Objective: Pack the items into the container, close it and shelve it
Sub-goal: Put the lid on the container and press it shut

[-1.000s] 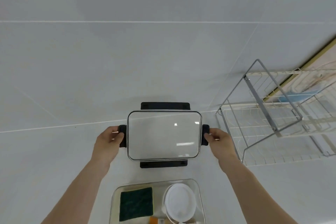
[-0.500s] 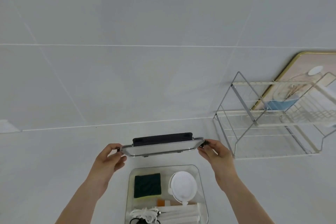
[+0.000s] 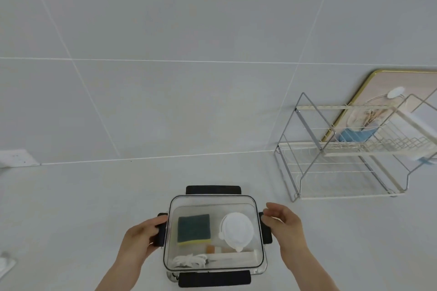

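Observation:
A clear lid (image 3: 212, 203) with black latches now lies on top of the clear rectangular container (image 3: 263, 267) on the white counter. Through the lid I see a green and yellow sponge (image 3: 194, 229), a round white object (image 3: 237, 230), a coiled white cord (image 3: 189, 260), a small orange piece (image 3: 210, 248) and a white stick. My left hand (image 3: 139, 241) presses on the left black latch (image 3: 161, 231). My right hand (image 3: 283, 224) hovers at the right black latch (image 3: 266, 231), fingers spread and touching it lightly.
A two-tier wire shelf rack (image 3: 345, 149) stands at the right on the counter, with a gold-framed board (image 3: 354, 92) leaning behind it. A white wall socket (image 3: 16, 158) sits at the far left. The tiled wall rises behind.
Both hands brought the lid down from in front of the wall and set it onto the container. The view tilted down, so the container now shows fully.

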The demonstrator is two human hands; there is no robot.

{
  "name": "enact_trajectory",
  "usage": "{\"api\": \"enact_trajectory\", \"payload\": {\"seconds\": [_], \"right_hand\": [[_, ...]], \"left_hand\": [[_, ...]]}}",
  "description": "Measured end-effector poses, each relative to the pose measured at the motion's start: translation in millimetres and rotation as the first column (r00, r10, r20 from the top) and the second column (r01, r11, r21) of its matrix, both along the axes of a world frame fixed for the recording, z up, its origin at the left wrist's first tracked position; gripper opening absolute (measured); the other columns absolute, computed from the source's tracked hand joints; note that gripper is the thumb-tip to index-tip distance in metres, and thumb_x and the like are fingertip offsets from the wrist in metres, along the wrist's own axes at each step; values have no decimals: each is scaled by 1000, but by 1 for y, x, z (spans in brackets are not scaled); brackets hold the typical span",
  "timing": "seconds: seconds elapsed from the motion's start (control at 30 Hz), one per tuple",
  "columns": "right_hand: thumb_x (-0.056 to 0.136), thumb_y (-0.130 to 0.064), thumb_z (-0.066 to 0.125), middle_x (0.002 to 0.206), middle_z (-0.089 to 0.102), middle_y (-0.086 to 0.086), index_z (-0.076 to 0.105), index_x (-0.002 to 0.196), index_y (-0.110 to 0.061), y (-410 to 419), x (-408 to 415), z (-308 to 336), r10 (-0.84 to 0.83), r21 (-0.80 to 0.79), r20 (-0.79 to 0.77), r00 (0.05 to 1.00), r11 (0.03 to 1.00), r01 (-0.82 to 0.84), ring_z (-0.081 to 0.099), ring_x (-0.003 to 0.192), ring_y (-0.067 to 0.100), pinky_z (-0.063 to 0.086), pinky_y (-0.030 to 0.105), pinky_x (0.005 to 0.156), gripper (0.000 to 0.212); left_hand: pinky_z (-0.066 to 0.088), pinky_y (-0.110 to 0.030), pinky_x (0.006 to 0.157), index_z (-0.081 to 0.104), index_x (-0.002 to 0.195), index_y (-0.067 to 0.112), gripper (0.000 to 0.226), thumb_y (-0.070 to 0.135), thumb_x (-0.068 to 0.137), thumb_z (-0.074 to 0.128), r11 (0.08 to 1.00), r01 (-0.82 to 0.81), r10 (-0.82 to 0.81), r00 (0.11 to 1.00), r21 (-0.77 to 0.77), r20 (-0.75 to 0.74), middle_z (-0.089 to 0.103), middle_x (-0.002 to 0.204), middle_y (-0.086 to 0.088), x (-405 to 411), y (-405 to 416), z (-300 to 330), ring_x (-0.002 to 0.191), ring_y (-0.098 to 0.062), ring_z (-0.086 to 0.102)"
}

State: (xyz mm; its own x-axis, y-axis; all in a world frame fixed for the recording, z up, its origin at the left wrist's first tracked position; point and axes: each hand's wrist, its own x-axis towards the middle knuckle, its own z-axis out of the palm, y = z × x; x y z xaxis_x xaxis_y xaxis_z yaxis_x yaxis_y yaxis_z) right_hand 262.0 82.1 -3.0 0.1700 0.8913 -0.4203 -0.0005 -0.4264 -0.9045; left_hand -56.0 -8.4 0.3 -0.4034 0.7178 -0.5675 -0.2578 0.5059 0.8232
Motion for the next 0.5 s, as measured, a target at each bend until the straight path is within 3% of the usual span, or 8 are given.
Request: {"api": "enact_trajectory", "payload": {"seconds": [0.13, 0.27, 0.5], "right_hand": [[78, 19, 61, 100, 69, 11, 69, 98, -15, -9, -2, -6, -15, -12, 66, 998, 1000, 16, 69, 92, 27, 51, 32, 66, 40], [76, 16, 60, 99, 69, 9, 68, 95, -21, -9, -3, -8, -59, -12, 149, 987, 998, 61, 69, 84, 25, 57, 44, 73, 42], [77, 11, 67, 101, 69, 6, 66, 103, -19, -8, 2, -13, -48, -44, 122, 991, 998, 54, 68, 84, 27, 56, 39, 69, 40]], "left_hand": [[56, -44, 82, 76, 90, 15, 19, -1, 82, 69, 999, 53, -50, 977, 9, -207, 77, 92, -7, 12, -8, -6, 85, -29, 70], [57, -43, 79, 73, 77, 31, 17, 16, 74, 79, 993, 83, -113, 902, -88, -416, 76, 78, 10, 21, -12, -4, 76, -19, 71], [58, -45, 76, 69, 79, 28, 15, 19, 73, 79, 988, 30, -90, 909, -151, -407, 73, 82, 2, 24, -15, -13, 70, -24, 70]]}}
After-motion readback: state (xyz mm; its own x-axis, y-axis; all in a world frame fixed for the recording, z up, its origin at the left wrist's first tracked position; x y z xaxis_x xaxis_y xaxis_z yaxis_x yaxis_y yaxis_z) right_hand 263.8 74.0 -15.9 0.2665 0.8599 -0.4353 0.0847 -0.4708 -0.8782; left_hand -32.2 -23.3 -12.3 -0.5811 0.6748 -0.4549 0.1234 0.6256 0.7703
